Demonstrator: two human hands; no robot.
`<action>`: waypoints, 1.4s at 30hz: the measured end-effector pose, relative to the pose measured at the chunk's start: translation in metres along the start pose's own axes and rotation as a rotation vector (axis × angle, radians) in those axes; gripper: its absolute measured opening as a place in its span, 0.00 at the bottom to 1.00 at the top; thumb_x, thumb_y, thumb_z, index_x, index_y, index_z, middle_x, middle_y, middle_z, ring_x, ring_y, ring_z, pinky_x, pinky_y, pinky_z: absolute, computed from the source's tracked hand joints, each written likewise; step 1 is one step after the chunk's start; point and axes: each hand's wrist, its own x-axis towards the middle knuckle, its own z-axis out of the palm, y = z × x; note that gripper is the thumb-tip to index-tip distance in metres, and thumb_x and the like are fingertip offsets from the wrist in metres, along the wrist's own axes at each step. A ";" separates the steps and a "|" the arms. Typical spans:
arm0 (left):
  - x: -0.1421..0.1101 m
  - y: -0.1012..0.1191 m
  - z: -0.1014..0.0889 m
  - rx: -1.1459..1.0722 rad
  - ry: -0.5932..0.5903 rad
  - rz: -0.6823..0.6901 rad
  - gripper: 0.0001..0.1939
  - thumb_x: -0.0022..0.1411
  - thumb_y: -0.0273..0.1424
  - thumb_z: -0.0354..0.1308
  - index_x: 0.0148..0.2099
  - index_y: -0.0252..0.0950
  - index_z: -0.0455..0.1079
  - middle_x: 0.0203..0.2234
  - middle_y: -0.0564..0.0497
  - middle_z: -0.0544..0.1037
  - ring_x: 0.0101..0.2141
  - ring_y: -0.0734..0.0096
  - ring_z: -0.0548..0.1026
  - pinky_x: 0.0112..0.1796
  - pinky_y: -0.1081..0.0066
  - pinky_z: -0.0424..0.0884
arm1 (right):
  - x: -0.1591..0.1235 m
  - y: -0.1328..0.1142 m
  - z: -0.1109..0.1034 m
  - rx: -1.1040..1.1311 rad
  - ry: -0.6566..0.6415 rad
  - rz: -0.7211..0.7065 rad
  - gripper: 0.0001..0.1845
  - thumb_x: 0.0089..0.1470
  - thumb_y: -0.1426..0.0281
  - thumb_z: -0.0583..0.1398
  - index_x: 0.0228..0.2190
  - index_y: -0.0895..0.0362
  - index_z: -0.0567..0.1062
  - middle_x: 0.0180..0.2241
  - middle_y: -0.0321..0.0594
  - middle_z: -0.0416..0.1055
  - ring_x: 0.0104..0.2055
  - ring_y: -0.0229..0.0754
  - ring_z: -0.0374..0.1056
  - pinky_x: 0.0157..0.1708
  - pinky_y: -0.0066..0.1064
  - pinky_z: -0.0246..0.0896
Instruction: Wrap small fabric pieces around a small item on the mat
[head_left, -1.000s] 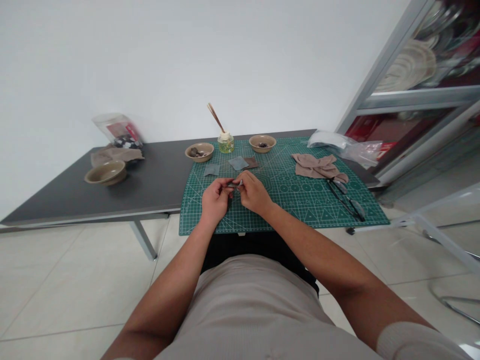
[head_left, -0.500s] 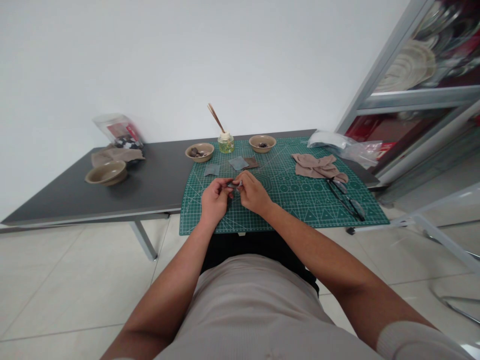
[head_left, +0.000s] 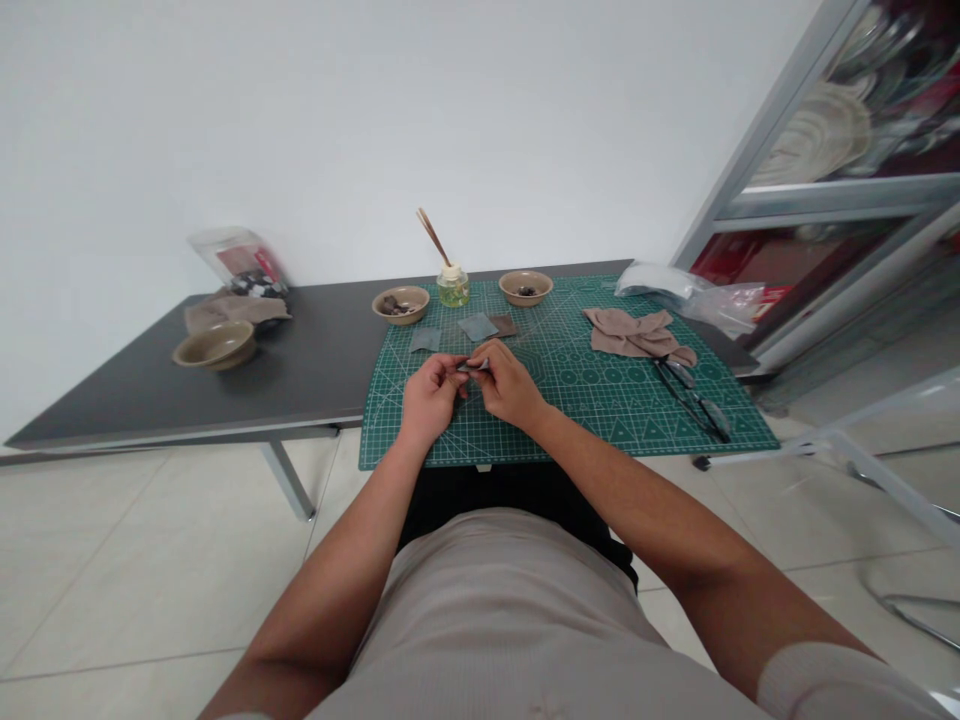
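Note:
Over the near part of the green cutting mat (head_left: 600, 400), my two hands meet with fingertips almost touching. My left hand (head_left: 430, 402) is closed in a pinch on a small dark piece (head_left: 464, 368), mostly covered by the fingers. A small grey sheet (head_left: 484, 365), like folded sandpaper, is gripped by my right hand (head_left: 512, 387) and lies against that piece. Just beyond the hands are a grey-blue square (head_left: 426, 340), a second grey-blue square (head_left: 477, 326) and a brown square (head_left: 503, 325), all thin and sandpaper-like.
Behind stand a bowl with dark pieces (head_left: 401, 306), a reed diffuser bottle (head_left: 453, 288) and another small bowl (head_left: 526, 289). A brown cloth (head_left: 630, 332), glasses (head_left: 694, 402) and plastic bag (head_left: 686, 290) lie right. A third bowl (head_left: 215, 346) sits left on the dark table (head_left: 315, 370).
The right fingers have shifted slightly over the small piece, and the grey sheet sits at a different angle. My left hand keeps nearly the same place and grip.

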 end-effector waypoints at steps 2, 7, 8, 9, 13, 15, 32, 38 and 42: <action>0.001 0.001 -0.001 0.001 -0.014 -0.012 0.08 0.55 0.28 0.57 0.39 0.36 0.71 0.20 0.57 0.70 0.21 0.75 0.70 0.27 0.73 0.66 | 0.000 0.000 0.000 0.006 0.002 -0.005 0.05 0.60 0.75 0.52 0.35 0.54 0.65 0.35 0.43 0.65 0.39 0.45 0.65 0.40 0.40 0.64; 0.002 0.001 -0.001 0.019 0.001 -0.026 0.08 0.53 0.26 0.57 0.39 0.36 0.70 0.20 0.58 0.70 0.20 0.75 0.70 0.26 0.73 0.65 | 0.000 0.000 -0.001 0.009 -0.017 0.011 0.05 0.60 0.74 0.52 0.33 0.53 0.64 0.35 0.43 0.65 0.40 0.46 0.65 0.40 0.42 0.64; 0.002 0.002 -0.001 0.017 0.004 -0.029 0.08 0.53 0.26 0.57 0.38 0.36 0.70 0.20 0.58 0.69 0.20 0.75 0.70 0.26 0.73 0.65 | 0.000 0.000 -0.001 0.010 -0.019 0.021 0.04 0.60 0.74 0.52 0.34 0.53 0.64 0.35 0.43 0.65 0.40 0.47 0.65 0.41 0.43 0.64; 0.002 0.001 -0.001 0.014 0.004 -0.031 0.08 0.53 0.26 0.57 0.38 0.36 0.70 0.20 0.58 0.70 0.20 0.75 0.70 0.26 0.73 0.65 | 0.000 0.000 0.000 0.013 -0.018 0.027 0.04 0.60 0.74 0.52 0.34 0.53 0.65 0.35 0.43 0.65 0.41 0.47 0.65 0.41 0.43 0.64; 0.002 -0.002 -0.002 -0.016 -0.024 -0.025 0.08 0.54 0.27 0.58 0.39 0.36 0.70 0.20 0.57 0.71 0.21 0.74 0.70 0.26 0.73 0.66 | 0.000 0.001 0.001 0.040 -0.018 0.013 0.04 0.60 0.75 0.52 0.36 0.54 0.65 0.37 0.44 0.65 0.42 0.47 0.65 0.43 0.44 0.64; 0.003 -0.003 -0.002 -0.014 -0.034 -0.026 0.08 0.54 0.27 0.58 0.39 0.36 0.70 0.20 0.57 0.72 0.21 0.74 0.71 0.26 0.73 0.67 | 0.000 0.002 0.001 0.046 -0.027 0.007 0.05 0.60 0.75 0.51 0.36 0.54 0.65 0.37 0.44 0.65 0.42 0.47 0.64 0.43 0.44 0.64; 0.002 0.000 -0.002 0.013 -0.016 -0.029 0.09 0.53 0.27 0.57 0.39 0.36 0.71 0.20 0.57 0.71 0.21 0.74 0.71 0.26 0.73 0.66 | -0.001 0.001 0.000 0.035 -0.009 0.028 0.04 0.59 0.74 0.52 0.34 0.53 0.64 0.36 0.43 0.66 0.41 0.48 0.64 0.43 0.44 0.63; 0.002 0.003 -0.003 0.008 -0.041 -0.040 0.09 0.53 0.27 0.58 0.39 0.37 0.71 0.19 0.58 0.71 0.20 0.74 0.70 0.25 0.73 0.66 | 0.000 -0.001 -0.001 0.045 -0.019 0.019 0.05 0.59 0.75 0.52 0.35 0.53 0.65 0.36 0.43 0.66 0.41 0.46 0.65 0.42 0.43 0.64; 0.004 0.003 -0.002 -0.006 -0.031 -0.016 0.09 0.53 0.27 0.58 0.39 0.37 0.70 0.20 0.59 0.68 0.19 0.76 0.69 0.24 0.74 0.66 | -0.001 -0.001 -0.001 0.036 0.041 0.013 0.04 0.59 0.74 0.54 0.35 0.53 0.65 0.35 0.42 0.66 0.40 0.46 0.65 0.41 0.42 0.64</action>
